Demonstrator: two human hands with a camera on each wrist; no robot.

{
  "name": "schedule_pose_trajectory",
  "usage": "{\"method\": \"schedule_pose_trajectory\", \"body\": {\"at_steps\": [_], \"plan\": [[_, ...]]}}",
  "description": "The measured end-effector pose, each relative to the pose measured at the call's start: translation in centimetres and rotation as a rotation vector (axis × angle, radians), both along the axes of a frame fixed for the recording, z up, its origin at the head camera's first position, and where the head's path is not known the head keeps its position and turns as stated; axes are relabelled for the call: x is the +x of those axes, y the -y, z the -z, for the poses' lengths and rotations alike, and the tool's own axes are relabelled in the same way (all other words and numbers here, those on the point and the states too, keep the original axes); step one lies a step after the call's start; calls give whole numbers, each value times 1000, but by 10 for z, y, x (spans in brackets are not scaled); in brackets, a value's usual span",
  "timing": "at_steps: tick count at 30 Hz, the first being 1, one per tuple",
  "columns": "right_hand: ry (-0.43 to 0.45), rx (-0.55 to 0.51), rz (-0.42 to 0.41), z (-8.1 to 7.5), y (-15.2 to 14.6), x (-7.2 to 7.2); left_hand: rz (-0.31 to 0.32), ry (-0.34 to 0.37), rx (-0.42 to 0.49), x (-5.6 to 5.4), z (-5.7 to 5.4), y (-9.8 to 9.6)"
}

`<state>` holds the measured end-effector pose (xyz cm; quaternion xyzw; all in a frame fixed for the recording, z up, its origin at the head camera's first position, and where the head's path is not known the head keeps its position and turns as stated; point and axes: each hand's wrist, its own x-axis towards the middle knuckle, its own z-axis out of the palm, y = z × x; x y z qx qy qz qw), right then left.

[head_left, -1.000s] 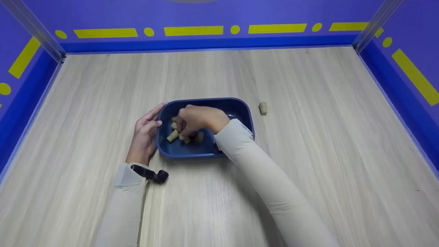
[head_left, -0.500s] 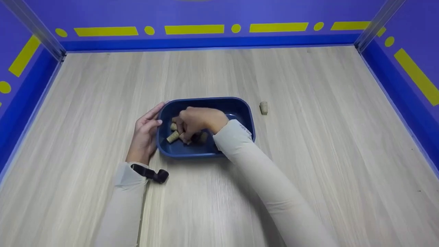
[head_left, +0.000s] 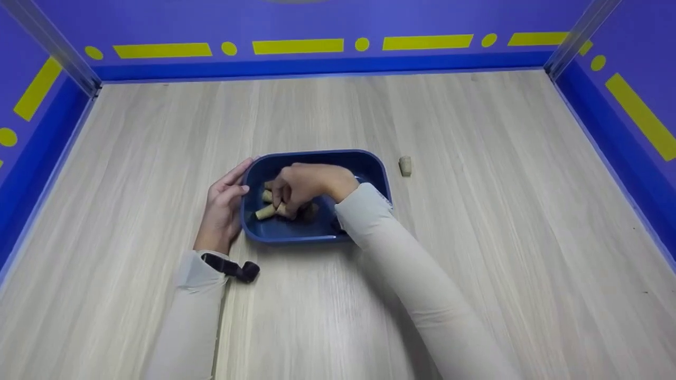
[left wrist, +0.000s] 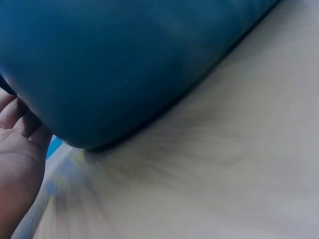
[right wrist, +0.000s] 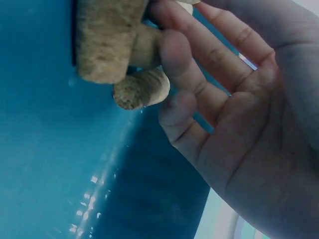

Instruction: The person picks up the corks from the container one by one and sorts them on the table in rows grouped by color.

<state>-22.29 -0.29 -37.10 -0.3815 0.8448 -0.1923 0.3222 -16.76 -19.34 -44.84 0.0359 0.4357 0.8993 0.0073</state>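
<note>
A dark blue rectangular container sits on the table, with several corks at its left end. My left hand holds its left side, thumb at the rim and fingers along the outer wall. In the left wrist view, part of that hand shows beside the blue wall. My right hand reaches inside, fingers bent down, pinching a cork at the fingertips. The right wrist view shows a large cork near the lens and another cork close to the bent fingers. The thumb tip is out of that view.
One cork lies on the wooden table to the right of the container. Purple and blue panels with yellow marks border the back and sides. A black wrist strap is on the left sleeve.
The right hand has shifted slightly within the container, and the cork at its fingertips has tilted a little. The left hand, container and outside cork stay in place.
</note>
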Motion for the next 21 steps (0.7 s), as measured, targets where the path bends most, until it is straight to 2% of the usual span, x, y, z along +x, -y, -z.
{"method": "schedule_pose_trajectory", "body": {"at_steps": [8, 21], "plan": [[-8, -56, 17, -12, -10, -3, 19, -14, -17, 1, 0, 1], [48, -189, 43, -31, -35, -11, 25, -19, -1, 0, 0, 0]]}}
